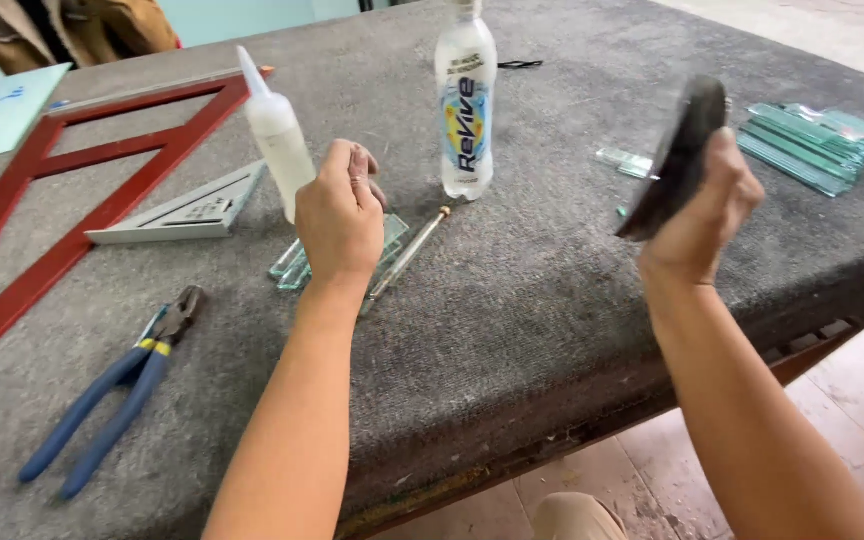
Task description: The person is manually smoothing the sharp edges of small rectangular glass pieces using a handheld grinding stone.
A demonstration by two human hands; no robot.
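Head view shows me a bench (512, 300) covered with grey felt, and I take the clear drink bottle (465, 100) standing upright near its middle as my landmark. Left of the bottle and a little nearer to me, the left hand (340, 215) is closed into a loose fist with the knuckles up; it sits over a small stack of glass strips (297, 265) on the felt, but I cannot tell if it pinches anything or only presses on them. Just behind this hand, left of the bottle, a squeeze bottle (274, 135) with a long nozzle stands tilted. Right of the bottle, lifted above the bench edge, the right hand (704, 205) is closed around a dark flat block (680, 155), held on its edge with the thumb along one side; I judge this grip keeps one face free. A thin glass cutter (407, 255) lies in front of the bottle, touching or almost touching the strips. Far right of the bottle, a pile of greenish glass pieces (817, 145) lies flat, and one small piece (624, 160) is closer. Far left of the bottle I see a grey speed square (192, 210), a red triangular frame (82, 190), and blue-handled pliers (117, 390) near the front. The soft felt probably protects the glass from scratches.
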